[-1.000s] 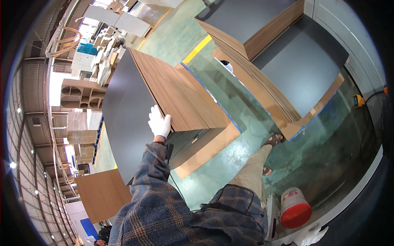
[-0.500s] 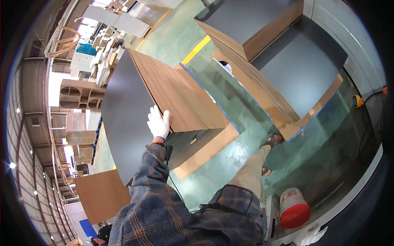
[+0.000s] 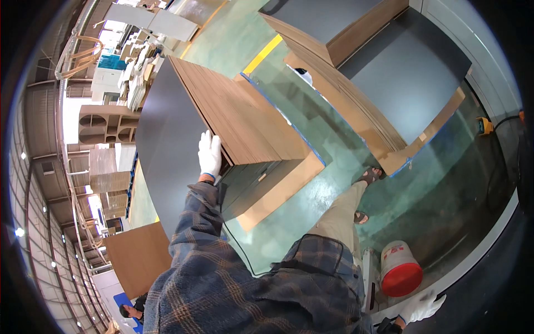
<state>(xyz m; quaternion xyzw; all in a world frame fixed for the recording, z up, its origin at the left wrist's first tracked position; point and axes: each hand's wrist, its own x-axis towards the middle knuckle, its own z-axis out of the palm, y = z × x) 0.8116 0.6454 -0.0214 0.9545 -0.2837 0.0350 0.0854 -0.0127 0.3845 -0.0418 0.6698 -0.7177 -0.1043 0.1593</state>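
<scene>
The green floor spread under everything I could see there. On it, to the person's left, stood the big stack of dark-faced panels, brown edges showing, on a tan sheet that jutted out past its near side. Across a strip of bare floor stood a second stack, well apart from the first. A dark surface with a pale edge curved along the lower right. Near it sat a pale bucket with a red end.

The left hand, in a white glove, lay on the first stack's dark face by its near corner, fingers straight and close together; I couldn't tell whether it gripped the edge. The right hand, gloved too, was at the dark surface, fingers outstretched and holding nothing I could see. Smallest was a yellow-and-black device beyond the second stack.
</scene>
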